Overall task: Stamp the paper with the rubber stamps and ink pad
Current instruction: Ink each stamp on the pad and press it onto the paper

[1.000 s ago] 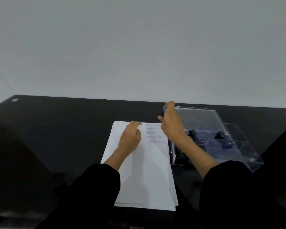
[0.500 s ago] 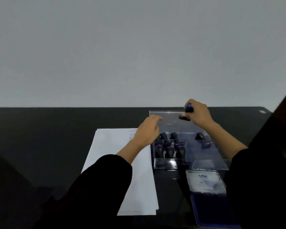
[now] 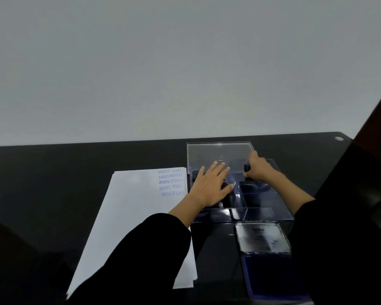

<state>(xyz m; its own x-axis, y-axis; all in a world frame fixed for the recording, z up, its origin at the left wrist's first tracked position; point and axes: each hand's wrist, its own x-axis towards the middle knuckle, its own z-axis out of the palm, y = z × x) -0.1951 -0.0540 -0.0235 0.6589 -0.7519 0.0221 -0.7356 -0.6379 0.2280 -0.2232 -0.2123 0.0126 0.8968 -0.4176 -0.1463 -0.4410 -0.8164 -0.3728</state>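
Observation:
A stack of white paper (image 3: pixel 130 216) lies on the black table, with several blue stamp prints (image 3: pixel 171 181) in its far right corner. To its right stands a clear acrylic box (image 3: pixel 262 205) with compartments and dark stamps inside. My left hand (image 3: pixel 209 186) hovers flat over the box's left compartments, fingers spread, hiding most stamps there. My right hand (image 3: pixel 259 170) grips a blue-handled stamp (image 3: pixel 247 167) down inside the box's back right part. The open blue ink pad (image 3: pixel 271 276) and its silver lid (image 3: pixel 262 237) lie in front of the box.
The black table (image 3: pixel 53 177) runs left and back to a plain grey wall. The box's clear lid (image 3: pixel 220 153) stands raised at the back. A dark edge (image 3: pixel 374 128) rises at the far right.
My right hand carried the stamp from the paper's far corner over to the box and lowered it inside. My left hand left the paper and moved over the box's left side.

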